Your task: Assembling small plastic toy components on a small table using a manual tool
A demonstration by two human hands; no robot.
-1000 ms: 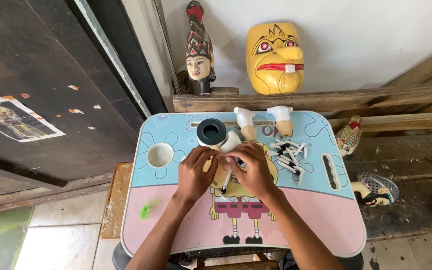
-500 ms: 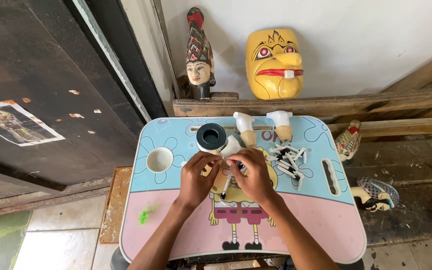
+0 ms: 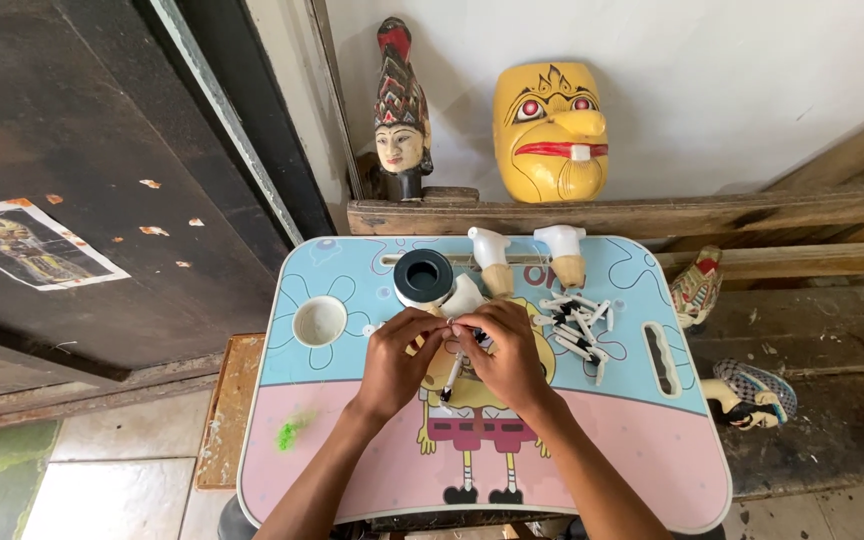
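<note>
Centrally, both hands meet over the desk [image 3: 372, 470]: left hand [image 3: 397, 362] and right hand [image 3: 509, 352] pinch a small white piece [image 3: 464, 300] between them. Judged step: fitting it; next needs steady alignment. White-and-black sticks [image 3: 577, 325] lie at three o'clock.

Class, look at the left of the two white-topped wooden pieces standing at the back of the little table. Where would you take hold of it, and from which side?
Grip the white-topped wooden piece by its bare tan lower stem, coming from above and slightly from its right. It stands apart from its twin, leaving a gap there, while the black-rimmed cup crowds its left. The stem is narrower than the flared white top, so fingers should close around it more securely.
</note>
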